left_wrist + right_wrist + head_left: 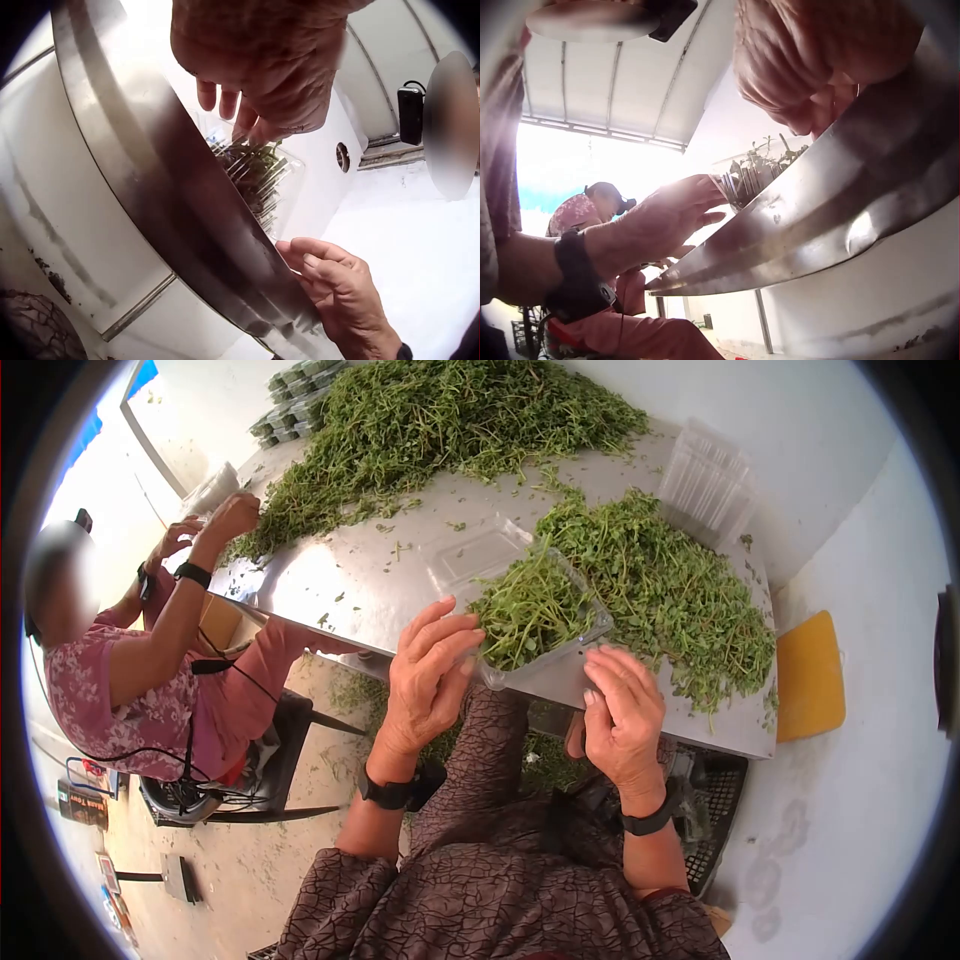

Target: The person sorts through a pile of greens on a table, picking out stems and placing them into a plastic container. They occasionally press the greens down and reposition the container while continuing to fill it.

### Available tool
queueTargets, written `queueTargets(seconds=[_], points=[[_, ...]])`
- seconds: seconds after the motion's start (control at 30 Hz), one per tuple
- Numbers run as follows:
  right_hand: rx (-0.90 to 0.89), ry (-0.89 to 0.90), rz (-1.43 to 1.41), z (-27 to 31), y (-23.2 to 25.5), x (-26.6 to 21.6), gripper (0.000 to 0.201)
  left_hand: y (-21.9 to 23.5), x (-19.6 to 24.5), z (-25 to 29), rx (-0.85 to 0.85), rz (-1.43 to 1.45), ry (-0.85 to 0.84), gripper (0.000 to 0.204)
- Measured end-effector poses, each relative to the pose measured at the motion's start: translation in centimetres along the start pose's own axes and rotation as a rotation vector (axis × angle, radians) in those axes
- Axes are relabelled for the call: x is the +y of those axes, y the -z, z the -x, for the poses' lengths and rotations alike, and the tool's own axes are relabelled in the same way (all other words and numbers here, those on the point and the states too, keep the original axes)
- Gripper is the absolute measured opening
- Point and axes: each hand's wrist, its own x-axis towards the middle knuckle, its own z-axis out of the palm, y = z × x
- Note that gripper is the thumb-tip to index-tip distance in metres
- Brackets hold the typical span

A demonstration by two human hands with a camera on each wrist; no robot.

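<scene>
So the bench (400,585) is a shiny sheet-metal top, kind of dented and reflective, and it's covered in loose green herb sprigs. There's a big herb pile (440,420) at the far side and a smaller heap (670,590) on the right, right next to the clear plastic tray (545,622) that sits at the near edge, stuffed with sprigs, its hinged lid lying open on the far side. More empty clear trays (705,480) are stacked at the far right, and filled ones (295,400) are piled far left.

The left hand (430,680) has its fingers straight, pressing flat against the tray's left end, so the grip is released there. The right hand (622,712) rests on the bench edge just right of the tray, fingers relaxed, holding nothing.

Room-wise: white walls, a dusty concrete floor with herb bits on it, something yellow (810,675) on the floor to the right, a black crate (720,810) under the bench. Another person (150,670) in a pink floral top sits at the left end. The wrist views show a white corrugated roof overhead. No readable writing or labels anywhere that I can make out.
</scene>
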Motion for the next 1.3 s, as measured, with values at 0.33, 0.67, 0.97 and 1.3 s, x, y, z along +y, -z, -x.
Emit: queueTargets(seconds=[0.33,0.67,0.97,1.3], points=[[0.028,-0.064,-0.065,0.2,0.1,-0.1,0.033,-1.4,3.5,0.0,0.047,-0.133,-0.099,0.035],[0.014,-0.054,-0.058,0.4,0.1,0.0,0.039,-1.5,4.7,0.0,0.045,-0.163,-0.165,0.047],[-0.032,-0.036,-0.005,0.4,0.2,-0.4,0.038,-1.8,4.8,-0.9,-0.104,-0.131,-0.15,0.033],[0.006,-0.095,-0.143,0.5,0.4,0.1,0.033,-0.5,4.9,0.3,-0.011,-0.064,-0.098,0.039]])
